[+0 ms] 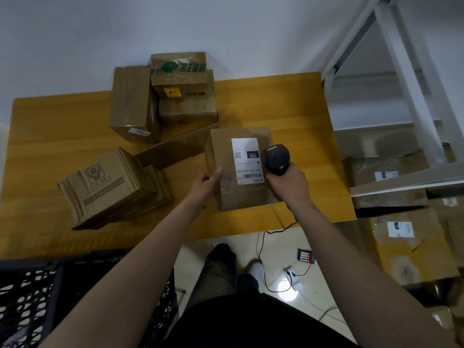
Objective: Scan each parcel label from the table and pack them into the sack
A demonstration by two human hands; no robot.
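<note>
At the lower left a black crate [27, 297] is seen below the edge of the tabletop [50, 126]. On the tabletop's left a printed box [108, 187] is set askew, with three more boxes [163, 96] stacked at the back. The left hand [204, 183] is laid, fingers loosely extended, against the left edge of the parcel [241, 194], which lies flat near the tabletop's front edge, its long axis running away from the person. Its white label [247, 160] faces up, with the print turned sideways and the barcode at the near end. The scanner [276, 158] is gripped in the closed right hand [288, 182], its head held just right of the label and pointed away from the person. More labelled boxes [401, 237] are seen at the far right, beyond the tabletop.
</note>
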